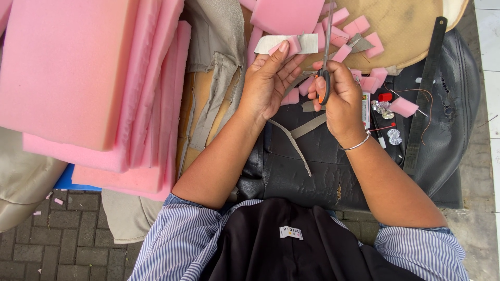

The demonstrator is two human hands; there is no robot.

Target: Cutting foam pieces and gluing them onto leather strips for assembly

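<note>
Left hand (pixel 268 83) pinching a grey fabric strip backed with pink foam (pixel 291 44), my right hand (pixel 338 96) closed around orange-handled scissors (pixel 325 62).
Trimming seems underway above the black vinyl seat cover (pixel 312 156); next, I'd judge, blades must meet the strip squarely, beside stacked pink foam sheets (pixel 88 78).

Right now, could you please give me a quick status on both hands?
Left hand pinching grey strip with pink foam piece. Right hand gripping scissors, blades up beside strip. Foam offcuts scattered beyond.

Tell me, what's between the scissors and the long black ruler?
In the head view, small pink foam pieces, a red cap and shiny round buttons lie between scissors and ruler.
</note>
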